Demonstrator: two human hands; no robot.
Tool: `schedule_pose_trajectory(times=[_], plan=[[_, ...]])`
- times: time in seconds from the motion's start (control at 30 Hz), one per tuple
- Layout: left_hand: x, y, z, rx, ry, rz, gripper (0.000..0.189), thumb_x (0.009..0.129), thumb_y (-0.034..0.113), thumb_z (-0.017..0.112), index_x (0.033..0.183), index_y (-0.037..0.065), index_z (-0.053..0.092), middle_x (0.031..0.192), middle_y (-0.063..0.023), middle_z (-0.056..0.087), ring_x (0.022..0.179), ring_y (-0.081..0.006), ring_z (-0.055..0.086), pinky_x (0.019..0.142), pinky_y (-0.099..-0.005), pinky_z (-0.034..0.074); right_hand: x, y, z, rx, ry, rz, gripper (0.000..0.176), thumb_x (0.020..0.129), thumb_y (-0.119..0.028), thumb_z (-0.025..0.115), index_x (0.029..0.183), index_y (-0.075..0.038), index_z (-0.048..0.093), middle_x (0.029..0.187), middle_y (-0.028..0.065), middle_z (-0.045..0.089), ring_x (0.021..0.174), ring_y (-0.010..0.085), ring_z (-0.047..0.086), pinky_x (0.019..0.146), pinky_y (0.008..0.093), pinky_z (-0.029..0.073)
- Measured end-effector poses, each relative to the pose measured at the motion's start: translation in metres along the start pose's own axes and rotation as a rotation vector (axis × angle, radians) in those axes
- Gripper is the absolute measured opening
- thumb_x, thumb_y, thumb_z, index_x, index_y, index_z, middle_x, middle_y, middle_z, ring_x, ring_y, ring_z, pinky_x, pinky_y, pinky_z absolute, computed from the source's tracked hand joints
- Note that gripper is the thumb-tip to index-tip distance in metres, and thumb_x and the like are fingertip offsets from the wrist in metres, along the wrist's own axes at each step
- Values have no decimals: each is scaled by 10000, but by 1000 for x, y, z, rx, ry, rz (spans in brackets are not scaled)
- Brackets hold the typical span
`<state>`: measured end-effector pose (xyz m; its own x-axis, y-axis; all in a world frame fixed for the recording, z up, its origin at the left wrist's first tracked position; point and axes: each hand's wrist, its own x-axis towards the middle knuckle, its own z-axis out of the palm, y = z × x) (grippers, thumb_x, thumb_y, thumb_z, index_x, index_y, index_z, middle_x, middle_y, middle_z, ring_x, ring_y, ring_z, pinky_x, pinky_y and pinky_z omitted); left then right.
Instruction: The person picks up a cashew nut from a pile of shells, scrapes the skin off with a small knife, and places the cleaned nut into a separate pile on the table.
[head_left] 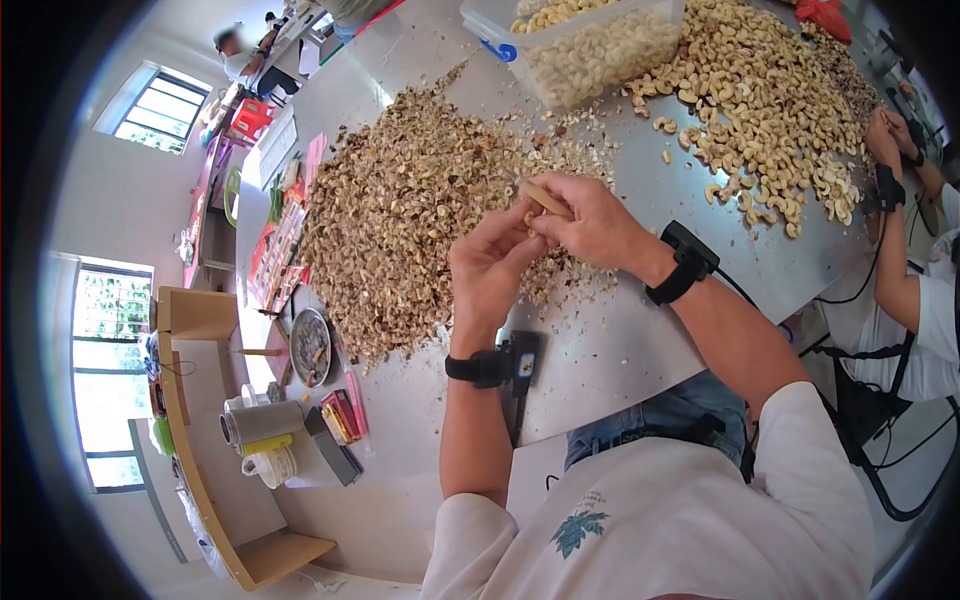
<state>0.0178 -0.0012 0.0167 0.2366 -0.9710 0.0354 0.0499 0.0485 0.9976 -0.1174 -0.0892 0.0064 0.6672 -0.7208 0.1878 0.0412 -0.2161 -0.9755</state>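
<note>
The right hand point(592, 222) had its fingers clamped on a tool point(549, 200), long axis slanting forward-left; just beside it, the left hand point(489, 258) pinched a partly hidden nut point(534, 217) between its fingers.

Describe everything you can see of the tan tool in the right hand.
The tan tool looks wooden, short and slim. It lies slanted, pinched between the thumb and fingers of the right hand, by the edge of the shell heap. The left hand is close beside it; whether it touches the tool, or the tool carries a blade, I can't tell.
</note>
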Motion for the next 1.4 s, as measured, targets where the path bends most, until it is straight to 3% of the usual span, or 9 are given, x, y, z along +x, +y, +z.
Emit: schedule_pose_trajectory(times=[0.13,0.23,0.33,0.43,0.5,0.63,1.13,1.33,1.4], plan=[[-1,-3,3,89,46,-30,360,777,-124,609,1131,-57,596,908,-81,639,798,-148,635,755,-269,542,-2,6,11,-125,151,-146,201,797,-16,571,994,19,558,777,134,604,726,166,598,616,346,472],[0,7,5,46,49,-64,351,769,-119,614,1118,-79,589,900,-122,658,785,-168,649,741,-280,547,-2,3,10,-119,151,-151,213,796,-24,567,1004,22,550,789,159,607,739,218,619,630,353,474],[-1,11,1,-97,45,-106,320,773,-100,614,1091,-67,605,872,-114,653,765,-166,650,723,-279,547,-1,-2,3,24,18,7,346,834,-16,550,1178,5,525,888,96,616,818,111,578,722,275,486],[3,-1,-5,-182,16,-94,292,782,-91,610,1074,-74,602,887,-142,659,789,-196,662,729,-300,557,0,3,2,185,-40,67,349,835,-18,559,1180,2,514,908,114,622,839,126,596,734,282,490],[5,-7,-7,-189,-1,-79,264,798,-86,603,1062,-87,592,921,-178,659,808,-227,668,738,-329,571,0,6,4,-57,6,-21,342,834,-20,565,1171,-3,510,923,125,626,851,154,612,742,295,491],[3,-2,-5,-89,34,-85,231,828,-71,582,1058,-86,597,926,-176,662,782,-228,674,707,-329,581,-1,0,2,-223,48,-109,319,829,-25,577,1138,-10,500,945,149,631,869,219,631,758,321,488],[1,-7,1,88,51,61,211,904,-6,521,1087,-74,599,897,-144,670,753,-181,669,701,-294,565,-2,3,6,-270,159,-168,332,807,-32,580,1122,-24,478,905,199,623,826,361,626,694,407,495],[3,-6,0,-77,37,31,247,920,25,498,1127,-83,578,892,-157,668,781,-203,674,725,-300,558,5,7,-3,177,66,32,240,849,5,549,1084,10,500,894,39,551,761,99,577,671,236,514],[4,-10,-1,-120,42,31,261,924,38,495,1142,-85,568,896,-158,666,787,-209,674,736,-305,557,5,6,-5,162,98,-11,202,850,-4,558,1047,10,514,882,39,554,737,87,566,647,237,507]])
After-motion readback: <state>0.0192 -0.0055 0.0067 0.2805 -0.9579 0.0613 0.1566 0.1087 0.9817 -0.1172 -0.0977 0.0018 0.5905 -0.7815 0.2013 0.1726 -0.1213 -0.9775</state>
